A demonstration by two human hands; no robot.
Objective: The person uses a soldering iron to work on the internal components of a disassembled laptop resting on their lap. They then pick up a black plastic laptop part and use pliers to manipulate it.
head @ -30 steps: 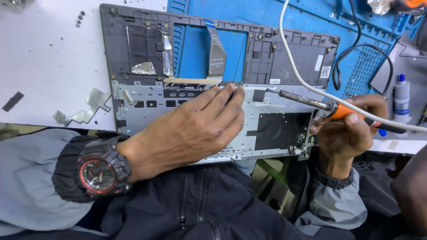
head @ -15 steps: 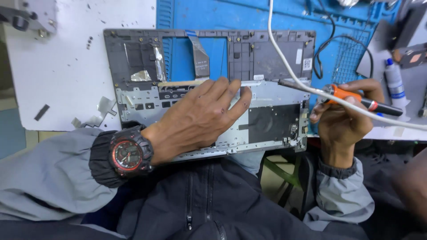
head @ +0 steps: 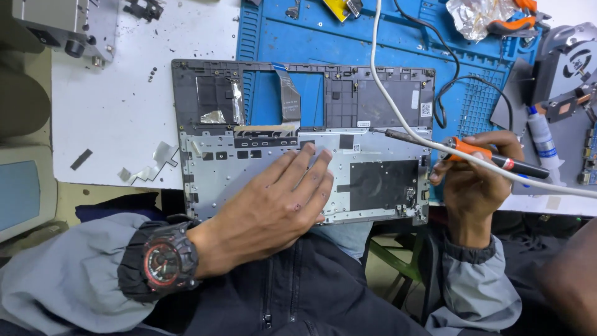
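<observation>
Resting flat, the left hand (head: 273, 208) lies palm down with its fingers spread loosely on the silver metal backing of an opened laptop keyboard panel (head: 261, 155), near its middle. A black and red wristwatch (head: 165, 261) sits on that wrist, above a grey sleeve. To the right, the right hand (head: 476, 183) is curled around the orange grip of a soldering iron (head: 463, 149), held like a pen. The iron's dark metal tip points left and appears to touch the panel's upper edge, though the exact contact is hard to make out. A white cable (head: 379, 81) runs from the far side of the bench across the panel and past the iron. The panel lies across a blue work mat (head: 348, 43) and a white tabletop (head: 112, 106). On the far right stand a small glue bottle (head: 542, 140) and a crumpled piece of foil (head: 476, 15).
</observation>
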